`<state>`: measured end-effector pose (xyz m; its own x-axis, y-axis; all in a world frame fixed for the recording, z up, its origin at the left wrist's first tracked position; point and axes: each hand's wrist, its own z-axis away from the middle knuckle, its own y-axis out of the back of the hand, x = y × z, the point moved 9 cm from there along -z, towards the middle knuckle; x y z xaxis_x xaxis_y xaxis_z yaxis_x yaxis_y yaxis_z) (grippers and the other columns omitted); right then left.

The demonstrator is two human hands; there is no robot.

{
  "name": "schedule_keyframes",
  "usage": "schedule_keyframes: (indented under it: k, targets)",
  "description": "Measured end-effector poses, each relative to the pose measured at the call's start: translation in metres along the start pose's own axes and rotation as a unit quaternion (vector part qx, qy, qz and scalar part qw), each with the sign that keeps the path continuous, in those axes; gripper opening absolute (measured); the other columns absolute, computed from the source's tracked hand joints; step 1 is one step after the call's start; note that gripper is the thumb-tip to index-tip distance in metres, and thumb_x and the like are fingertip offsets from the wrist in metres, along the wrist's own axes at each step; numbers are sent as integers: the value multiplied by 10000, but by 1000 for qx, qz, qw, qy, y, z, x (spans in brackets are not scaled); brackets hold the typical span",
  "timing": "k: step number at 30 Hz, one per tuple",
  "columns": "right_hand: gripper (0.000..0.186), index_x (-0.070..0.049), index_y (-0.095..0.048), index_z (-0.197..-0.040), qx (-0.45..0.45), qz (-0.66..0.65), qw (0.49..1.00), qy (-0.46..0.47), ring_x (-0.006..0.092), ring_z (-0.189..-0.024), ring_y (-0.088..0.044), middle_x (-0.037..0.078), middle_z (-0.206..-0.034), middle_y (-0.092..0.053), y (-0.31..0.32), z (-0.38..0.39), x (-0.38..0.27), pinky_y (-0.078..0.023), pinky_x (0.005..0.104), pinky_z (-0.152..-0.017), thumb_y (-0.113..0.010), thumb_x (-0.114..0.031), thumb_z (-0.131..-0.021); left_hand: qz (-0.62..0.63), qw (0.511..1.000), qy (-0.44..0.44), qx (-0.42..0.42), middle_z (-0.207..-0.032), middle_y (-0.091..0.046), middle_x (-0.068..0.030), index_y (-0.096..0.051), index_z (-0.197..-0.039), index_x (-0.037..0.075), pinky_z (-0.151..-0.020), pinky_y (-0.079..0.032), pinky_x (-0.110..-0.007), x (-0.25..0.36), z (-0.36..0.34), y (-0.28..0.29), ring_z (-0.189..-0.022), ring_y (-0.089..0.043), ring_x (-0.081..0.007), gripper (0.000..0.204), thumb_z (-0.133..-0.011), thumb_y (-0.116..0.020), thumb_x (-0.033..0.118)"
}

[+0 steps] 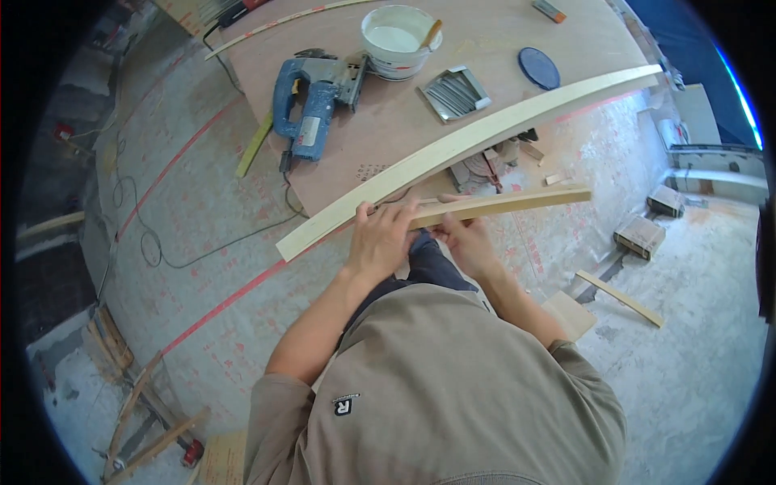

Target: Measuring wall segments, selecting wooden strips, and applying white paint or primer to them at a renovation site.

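My right hand is closed around a short wooden strip, gripping it near its left end. The strip points off to the right. My left hand is curled at that same left end, close against the front edge of a long pale wooden board; its fingertips are partly hidden. That board lies slantwise along the near edge of the worktable. Beyond it on the tabletop are a blue jigsaw, a white bucket with a brush in it, and an open box of nails.
A round dark-blue lid and a small orange-and-grey box sit farther back. Below the board's right half is a saw-like machine among wood offcuts. Cables cross the left floor. Scrap wood and boxes lie right.
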<state>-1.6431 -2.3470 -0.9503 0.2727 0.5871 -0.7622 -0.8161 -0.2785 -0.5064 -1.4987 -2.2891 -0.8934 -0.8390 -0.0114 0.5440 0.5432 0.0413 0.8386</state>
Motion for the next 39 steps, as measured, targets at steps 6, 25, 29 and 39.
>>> schedule_keyframes:
  k: [6,25,29,39]
  targets:
    - [621,-95,-514,-1301,27,797,492,350,277,-917,-666,119,-947,-665,-62,83,-76,-485,400,-903,-795,-261,-772,18,999,-18,-46,-842,-648,-88,-566,-993,89,-803,-429,-417,-38,30,-30,-830,-653,-296,228,-829,-698,177]
    - [419,-17,-619,-1001,262,678,686,20,452,-849,-644,279,-853,-657,346,-149,-179,-492,532,-728,-438,-396,-999,-63,924,371,-70,-1344,-508,-143,-426,-1393,97,-1011,-360,-578,-213,108,-40,-1278,-442,-337,738,-828,-697,486]
    - [342,-29,-612,-949,147,721,675,48,422,-791,-659,251,-824,-669,327,-137,-97,-500,541,-684,-439,-320,-1001,-71,922,370,-88,-1288,-536,-145,-486,-1333,83,-983,-416,-479,-203,102,-42,-1234,-471,-334,681,-819,-711,469]
    - [346,-8,-648,-948,264,666,695,58,422,-777,-646,259,-838,-654,409,-155,-196,-479,491,-647,-503,-320,-983,-37,921,385,-43,-1325,-519,-135,-496,-1310,76,-995,-388,-492,-205,111,-47,-1243,-448,-336,662,-804,-728,434]
